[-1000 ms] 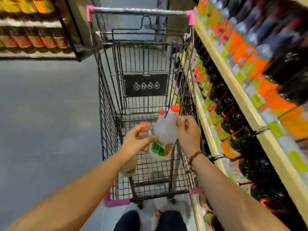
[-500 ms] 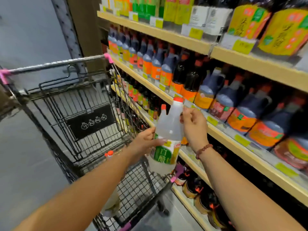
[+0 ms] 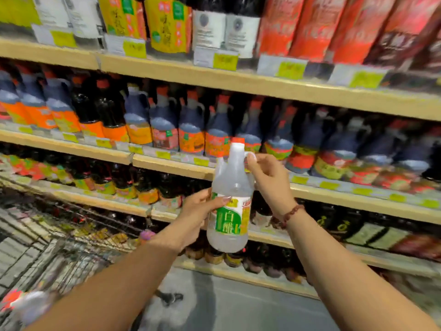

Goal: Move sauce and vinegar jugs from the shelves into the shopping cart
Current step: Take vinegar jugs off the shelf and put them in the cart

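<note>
A clear white-vinegar jug [image 3: 232, 185] with an orange cap and a green label is held upright in front of the shelves. My right hand [image 3: 267, 177] grips its handle near the neck. My left hand [image 3: 199, 216] cups its left side at the label. The wire shopping cart [image 3: 31, 242] is at the lower left, blurred; a second jug [image 3: 28, 304] with a red cap lies at the bottom left corner. Rows of dark sauce jugs [image 3: 191, 125] with orange caps fill the middle shelf behind my hands.
Wooden shelves [image 3: 262, 84] run across the whole view with yellow price tags on their edges. The top shelf holds yellow, white and red labelled bottles [image 3: 167, 22]. Lower shelves hold more dark bottles [image 3: 119, 180]. Grey floor [image 3: 238, 306] lies below.
My view has swung right, from the cart to facing the shelves. The vinegar jug, held in both hands, has come up from inside the cart to in front of the middle shelf.
</note>
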`<state>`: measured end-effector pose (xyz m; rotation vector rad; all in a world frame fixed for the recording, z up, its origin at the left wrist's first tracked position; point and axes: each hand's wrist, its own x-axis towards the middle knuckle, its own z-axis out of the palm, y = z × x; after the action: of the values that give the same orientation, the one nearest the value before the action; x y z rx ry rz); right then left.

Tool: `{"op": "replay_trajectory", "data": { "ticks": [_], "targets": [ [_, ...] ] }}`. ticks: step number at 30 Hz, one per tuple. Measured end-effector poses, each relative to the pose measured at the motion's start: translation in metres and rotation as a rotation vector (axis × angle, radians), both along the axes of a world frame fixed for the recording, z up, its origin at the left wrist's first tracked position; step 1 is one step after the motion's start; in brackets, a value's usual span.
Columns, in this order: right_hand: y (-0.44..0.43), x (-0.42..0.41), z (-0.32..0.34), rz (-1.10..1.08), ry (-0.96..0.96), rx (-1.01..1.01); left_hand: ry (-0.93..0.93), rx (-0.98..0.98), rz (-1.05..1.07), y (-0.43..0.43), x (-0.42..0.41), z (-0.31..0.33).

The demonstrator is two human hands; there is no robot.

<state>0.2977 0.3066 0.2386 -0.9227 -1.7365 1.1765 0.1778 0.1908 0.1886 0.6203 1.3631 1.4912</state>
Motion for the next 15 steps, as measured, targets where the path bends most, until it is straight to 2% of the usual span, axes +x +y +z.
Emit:
{"op": "replay_trajectory", "data": {
  "ticks": [4,9,11,15],
  "targets": [
    [0.001,0.101,-0.011,-0.129,0.016,-0.214,-0.008,-0.028,-0.115,0.044,0.072,0.003],
    [-0.010,0.229,-0.027,-0.227,0.135,-0.407,0.020,-0.021,-0.277,0.088,0.177,0.016],
    [-0.010,0.282,-0.032,-0.245,0.179,-0.423,0.024,-0.007,-0.336,0.106,0.229,0.018],
    [-0.005,0.364,-0.035,-0.315,0.141,-0.397,0.040,0.009,-0.430,0.128,0.311,0.015]
  ]
}}
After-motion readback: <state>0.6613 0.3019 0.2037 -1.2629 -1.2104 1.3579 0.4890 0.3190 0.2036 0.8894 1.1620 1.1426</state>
